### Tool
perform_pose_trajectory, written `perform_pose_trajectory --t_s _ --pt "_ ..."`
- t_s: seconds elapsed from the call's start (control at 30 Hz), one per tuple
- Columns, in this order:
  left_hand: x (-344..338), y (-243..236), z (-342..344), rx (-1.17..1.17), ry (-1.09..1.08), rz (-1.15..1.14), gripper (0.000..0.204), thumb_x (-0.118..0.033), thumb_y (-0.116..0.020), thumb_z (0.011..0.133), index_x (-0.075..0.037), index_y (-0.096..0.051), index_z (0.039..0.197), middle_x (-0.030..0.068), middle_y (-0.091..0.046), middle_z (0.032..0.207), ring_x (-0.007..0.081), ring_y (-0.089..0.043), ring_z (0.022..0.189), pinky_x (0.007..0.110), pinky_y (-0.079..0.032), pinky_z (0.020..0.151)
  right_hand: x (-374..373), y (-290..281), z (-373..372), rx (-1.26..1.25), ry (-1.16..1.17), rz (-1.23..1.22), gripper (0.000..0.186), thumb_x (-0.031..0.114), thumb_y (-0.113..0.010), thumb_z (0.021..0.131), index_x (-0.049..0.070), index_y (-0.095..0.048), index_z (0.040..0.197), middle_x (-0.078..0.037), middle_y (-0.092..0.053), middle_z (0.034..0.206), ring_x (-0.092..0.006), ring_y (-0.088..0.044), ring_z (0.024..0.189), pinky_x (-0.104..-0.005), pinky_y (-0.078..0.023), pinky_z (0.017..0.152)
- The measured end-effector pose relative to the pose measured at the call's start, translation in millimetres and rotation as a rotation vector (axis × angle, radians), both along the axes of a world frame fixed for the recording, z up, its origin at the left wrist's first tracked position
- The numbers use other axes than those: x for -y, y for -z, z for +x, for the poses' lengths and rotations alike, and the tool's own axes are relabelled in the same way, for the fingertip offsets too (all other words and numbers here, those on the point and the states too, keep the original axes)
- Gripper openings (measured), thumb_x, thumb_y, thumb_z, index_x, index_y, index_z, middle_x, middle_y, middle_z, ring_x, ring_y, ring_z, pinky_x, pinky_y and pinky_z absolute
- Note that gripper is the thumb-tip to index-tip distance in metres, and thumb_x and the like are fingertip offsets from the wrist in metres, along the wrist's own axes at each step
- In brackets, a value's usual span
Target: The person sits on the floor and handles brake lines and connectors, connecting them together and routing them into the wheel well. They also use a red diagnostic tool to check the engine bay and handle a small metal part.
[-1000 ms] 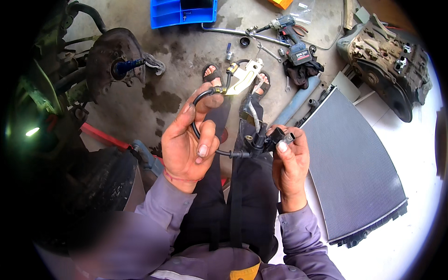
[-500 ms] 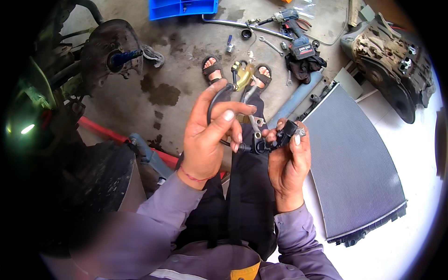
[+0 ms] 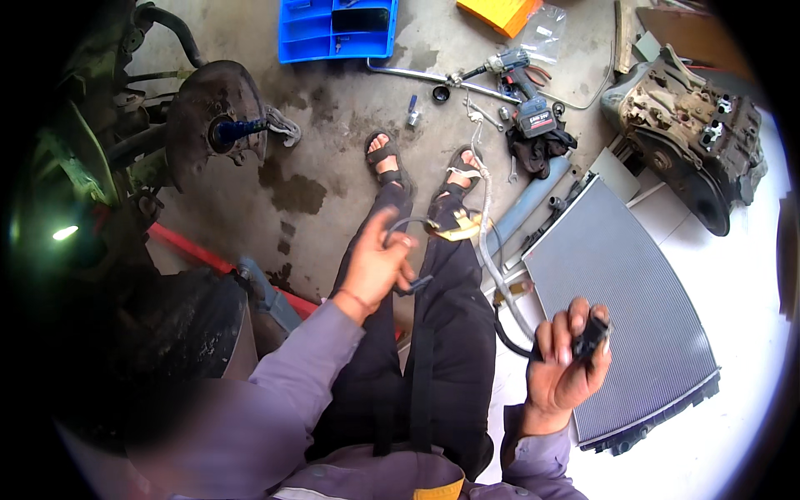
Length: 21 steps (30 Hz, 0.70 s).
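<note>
My left hand (image 3: 380, 265), blurred, has its fingers curled on a thin black cable (image 3: 404, 225) that runs to a gold-coloured bracket (image 3: 457, 229) over my legs. My right hand (image 3: 568, 354), lower right, grips a small black connector piece (image 3: 590, 336) between thumb and fingers. A grey corrugated harness (image 3: 487, 254) and a black hose (image 3: 507, 340) trail from near this hand up toward my right sandal (image 3: 458, 171). Beneath and right of my right hand lies a large radiator (image 3: 633, 308) with a fine-finned core.
A car hub (image 3: 218, 125) and red jack arm (image 3: 192, 250) are at left. Ahead lie a blue tray (image 3: 300, 29), orange box (image 3: 496, 12), impact wrench (image 3: 525, 100), spanners and blue-grey tube (image 3: 521, 212). A dirty engine part (image 3: 679, 125) sits upper right.
My hands have moved apart: the right went down and rightward with the connector, the left slightly down. The bracket has dropped toward my legs and the grey harness now stretches across the right leg.
</note>
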<state>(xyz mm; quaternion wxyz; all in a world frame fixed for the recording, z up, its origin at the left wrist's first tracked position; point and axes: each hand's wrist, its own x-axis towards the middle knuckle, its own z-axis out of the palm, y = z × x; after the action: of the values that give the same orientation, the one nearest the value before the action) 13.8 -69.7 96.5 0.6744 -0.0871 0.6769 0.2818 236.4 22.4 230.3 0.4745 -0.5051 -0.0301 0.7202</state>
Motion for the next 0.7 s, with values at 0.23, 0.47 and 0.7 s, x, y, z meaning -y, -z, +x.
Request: perform_pose_trajectory --t_s 0.23,0.47,0.7 --pt "10 121 79 -0.142 0.281 -0.419 0.05 -0.014 -0.066 0.087 -0.002 -0.051 0.133 0.015 -0.067 0.089 0.0213 -0.066 0.068 0.034 -0.053 0.054 -18 -109 62 -0.404 -0.137 0.003 0.028 0.026 -0.065 0.094 0.007 -0.047 0.105 -0.011 -0.057 0.084 -0.0156 -0.058 0.054 -0.0276 -0.043 0.039" --pt "25 161 160 -0.468 -0.163 0.043 0.059 -0.038 -0.066 0.092 0.001 -0.044 0.13 0.016 -0.063 0.119 0.0211 -0.065 0.088 0.035 -0.051 0.073 10 -253 89 0.131 0.138 -0.069 0.027 0.019 -0.052 0.101 0.005 -0.043 0.08 -0.012 -0.052 0.076 -0.0134 -0.049 0.042 -0.0249 -0.037 0.035" --pt "-34 45 186 0.376 -0.75 -0.067 0.045 -0.025 -0.05 0.094 -0.008 -0.045 0.135 0.0161 -0.059 0.114 0.0302 -0.066 0.095 0.044 -0.054 0.077 54 -335 145 0.448 0.041 -0.313 0.016 0.019 -0.062 0.095 0.006 -0.053 0.098 -0.008 -0.048 0.082 -0.0111 -0.043 0.049 -0.0242 -0.035 0.041"
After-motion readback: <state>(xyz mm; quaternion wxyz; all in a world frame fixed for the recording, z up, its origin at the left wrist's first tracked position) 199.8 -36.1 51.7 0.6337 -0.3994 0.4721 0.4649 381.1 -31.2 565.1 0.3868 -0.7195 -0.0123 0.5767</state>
